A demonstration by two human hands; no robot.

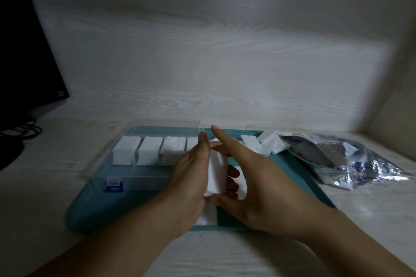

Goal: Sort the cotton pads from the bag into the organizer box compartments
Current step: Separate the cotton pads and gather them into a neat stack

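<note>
Two hands on one stack of cotton pads point(217, 174), dead centre over the teal tray point(94, 207). Left hand point(191, 177) is curled round the stack from the 9 o'clock side, thumb up at the top edge, fingertips showing past the far side. Right hand point(252, 184) closes in from 3 o'clock: thumb pinching the stack's bottom corner, index finger stretched out straight toward 12, resting along the top. More white pads sit under the hands at 6 o'clock, partly hidden.

Organizer box point(144, 157), clear w/ a blue latch point(114, 184) on the near wall, sits on the tray at 9-10 o'clock of the hands. Its far row holds white pads in at least 3 compartments; a 4th is mostly hidden behind the left hand.

Loose pads point(263, 145) spill at 1 o'clock on the tray's far right, just beside the silver bag point(360, 159), which lies crumpled on the tabletop point(40, 175) at 2-3 o'clock. Dark monitor point(24, 51) and cables far off at 10.
</note>
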